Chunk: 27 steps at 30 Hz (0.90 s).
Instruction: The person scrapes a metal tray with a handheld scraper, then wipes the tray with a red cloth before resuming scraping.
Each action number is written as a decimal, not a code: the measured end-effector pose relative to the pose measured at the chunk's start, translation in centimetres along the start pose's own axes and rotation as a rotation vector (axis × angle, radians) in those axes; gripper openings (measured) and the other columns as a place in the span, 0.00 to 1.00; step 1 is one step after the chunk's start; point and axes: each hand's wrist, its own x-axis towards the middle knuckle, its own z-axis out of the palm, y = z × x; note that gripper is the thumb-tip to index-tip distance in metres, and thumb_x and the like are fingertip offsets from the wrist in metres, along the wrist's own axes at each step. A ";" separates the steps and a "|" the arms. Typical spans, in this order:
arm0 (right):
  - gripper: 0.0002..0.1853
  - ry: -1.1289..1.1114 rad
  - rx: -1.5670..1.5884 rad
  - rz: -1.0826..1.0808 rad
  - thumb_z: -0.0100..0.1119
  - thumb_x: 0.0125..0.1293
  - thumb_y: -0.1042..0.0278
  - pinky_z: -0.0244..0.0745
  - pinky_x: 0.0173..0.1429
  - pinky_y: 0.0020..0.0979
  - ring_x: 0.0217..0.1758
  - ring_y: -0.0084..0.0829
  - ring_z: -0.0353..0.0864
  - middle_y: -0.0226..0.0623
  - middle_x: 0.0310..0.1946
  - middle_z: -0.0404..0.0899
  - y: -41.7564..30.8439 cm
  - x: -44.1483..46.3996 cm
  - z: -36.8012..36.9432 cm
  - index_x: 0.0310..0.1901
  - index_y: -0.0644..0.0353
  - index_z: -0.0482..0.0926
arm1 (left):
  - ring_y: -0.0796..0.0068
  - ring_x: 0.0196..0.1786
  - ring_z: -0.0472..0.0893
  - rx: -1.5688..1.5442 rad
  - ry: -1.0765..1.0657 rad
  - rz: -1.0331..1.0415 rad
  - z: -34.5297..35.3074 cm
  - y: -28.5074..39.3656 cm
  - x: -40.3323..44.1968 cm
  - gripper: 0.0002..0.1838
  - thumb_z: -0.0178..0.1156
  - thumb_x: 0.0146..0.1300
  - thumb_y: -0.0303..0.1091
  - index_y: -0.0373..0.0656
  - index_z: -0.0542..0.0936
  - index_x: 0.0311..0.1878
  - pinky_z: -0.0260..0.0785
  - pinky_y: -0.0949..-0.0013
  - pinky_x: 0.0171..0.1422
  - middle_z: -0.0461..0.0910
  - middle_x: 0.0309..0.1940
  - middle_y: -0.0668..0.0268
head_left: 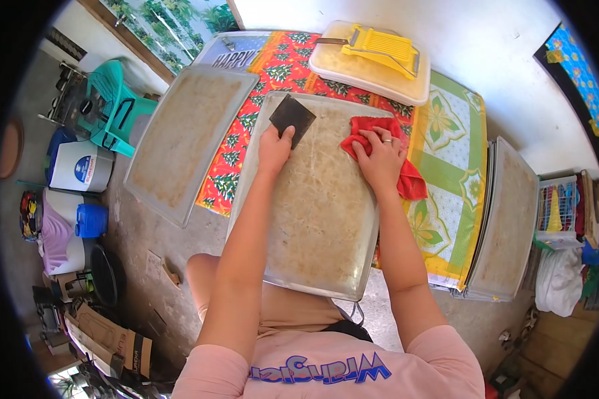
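Note:
A worn metal baking tray (313,213) lies in front of me, its near end over my lap and its far end on the table. My left hand (275,147) grips a thin, dark, square piece (295,120) by its lower edge, over the tray's far left part. I cannot tell what that piece is made of. My right hand (381,158), with a ring on one finger, presses a bunched red cloth (412,183) onto the tray's far right side. Part of the cloth hangs past the tray's edge.
Another baking tray (192,136) lies to the left, and a stack of trays (502,226) is at the right. At the back, a yellow slicer (383,50) and a knife (331,41) rest on a lidded plastic container (373,83). A green chair (116,106) stands far left.

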 end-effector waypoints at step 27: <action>0.18 -0.014 0.015 0.017 0.66 0.63 0.48 0.59 0.66 0.46 0.63 0.38 0.71 0.27 0.60 0.79 -0.1 0.1 -0.1 0.52 0.43 0.86 | 0.58 0.39 0.86 0.046 0.026 0.072 1.1 -1.0 1.0 0.17 0.64 0.66 0.38 0.40 0.83 0.53 0.74 0.59 0.48 0.87 0.37 0.54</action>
